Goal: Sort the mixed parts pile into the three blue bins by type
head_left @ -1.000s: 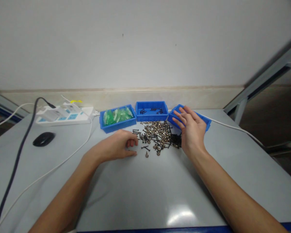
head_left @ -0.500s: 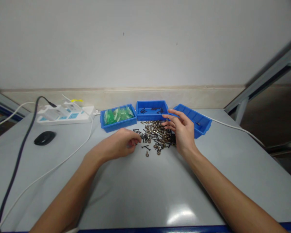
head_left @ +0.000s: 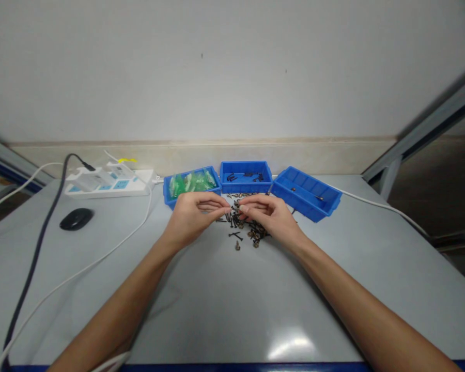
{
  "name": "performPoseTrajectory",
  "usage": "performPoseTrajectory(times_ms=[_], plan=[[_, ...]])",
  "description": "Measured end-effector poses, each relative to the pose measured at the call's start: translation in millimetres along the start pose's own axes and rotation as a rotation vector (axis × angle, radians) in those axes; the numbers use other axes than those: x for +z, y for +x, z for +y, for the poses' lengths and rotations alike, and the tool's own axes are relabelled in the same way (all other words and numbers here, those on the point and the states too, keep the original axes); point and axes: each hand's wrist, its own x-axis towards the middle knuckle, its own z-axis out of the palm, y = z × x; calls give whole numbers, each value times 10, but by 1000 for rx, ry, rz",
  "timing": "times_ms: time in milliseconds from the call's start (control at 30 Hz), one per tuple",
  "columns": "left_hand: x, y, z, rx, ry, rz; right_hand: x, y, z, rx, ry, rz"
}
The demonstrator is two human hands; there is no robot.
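Fronting pale wall (head_left: 232, 98), grey tabletop (head_left: 220, 305) — screws (head_left: 256, 236)

Bright glare on the tabletop (head_left: 225, 299)

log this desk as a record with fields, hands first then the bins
left hand: at the left edge of the screw pile, hold unclear
right hand: over the pile, close to the left hand, hold unclear
left bin: green-and-clear bags
middle bin: a few dark screws
right bin: small metal pieces
left of bins: white power strip, black mouse
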Motion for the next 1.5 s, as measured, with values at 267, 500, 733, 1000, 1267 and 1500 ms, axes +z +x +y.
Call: performPoseTrajectory(times_ms=[267, 500, 733, 1000, 1267, 1500], plan=[[30, -7, 16, 42, -7, -34, -12, 6, 77, 38, 178, -87], [-14, -2, -64, 165, 238, -111, 5, 84, 47, 60, 251, -110], [-98, 4, -269, 306, 694, -243, -71, 234, 72, -127, 280, 101], [-59, 0, -262, 333, 699, -261, -70, 98, 73, -61, 191, 114], [-16, -19, -209, 374, 666, -222, -72, 67, 63, -35, 200, 115], [-28, 6, -79, 238, 401, -65, -72, 58, 33, -46, 59, 87]])
